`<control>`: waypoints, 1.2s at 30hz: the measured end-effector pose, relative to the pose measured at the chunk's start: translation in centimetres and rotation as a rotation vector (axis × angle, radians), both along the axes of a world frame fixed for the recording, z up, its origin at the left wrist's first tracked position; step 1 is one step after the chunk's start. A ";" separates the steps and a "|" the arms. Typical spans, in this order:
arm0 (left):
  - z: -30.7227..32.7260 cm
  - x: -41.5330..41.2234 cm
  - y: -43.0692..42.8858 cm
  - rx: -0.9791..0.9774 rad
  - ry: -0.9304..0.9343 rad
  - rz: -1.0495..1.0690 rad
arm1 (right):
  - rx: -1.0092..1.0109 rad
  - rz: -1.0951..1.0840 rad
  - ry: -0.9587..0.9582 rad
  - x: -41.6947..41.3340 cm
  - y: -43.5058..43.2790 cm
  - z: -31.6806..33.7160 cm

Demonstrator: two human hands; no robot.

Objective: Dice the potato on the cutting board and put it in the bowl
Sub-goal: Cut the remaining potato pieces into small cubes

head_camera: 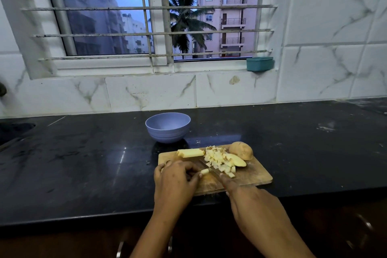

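A wooden cutting board (255,176) lies on the black counter. On it sit a pile of diced potato (218,159), a stack of potato sticks (190,152), a slice (236,160) and an uncut half potato (241,150). My left hand (176,182) pinches a small strip of potato (204,171) at the board's near left. My right hand (251,201) grips a knife (209,166) whose blade lies across the board right beside that strip. A lavender bowl (168,126) stands just behind the board and looks empty.
The black counter (83,163) stretches wide left and right of the board. A marble-tiled wall and a barred window rise behind it. A teal container (259,64) sits on the sill. A sink edge (16,130) shows at far left.
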State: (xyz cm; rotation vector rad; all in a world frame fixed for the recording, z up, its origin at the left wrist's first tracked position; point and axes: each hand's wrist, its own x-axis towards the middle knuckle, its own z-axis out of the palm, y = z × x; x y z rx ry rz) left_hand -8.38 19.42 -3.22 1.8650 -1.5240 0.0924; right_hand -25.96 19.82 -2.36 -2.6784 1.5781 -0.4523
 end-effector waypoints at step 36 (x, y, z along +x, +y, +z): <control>-0.8 0.5 0.6 -0.130 0.247 -0.085 | 0.078 0.033 0.067 2.6 1.0 0.6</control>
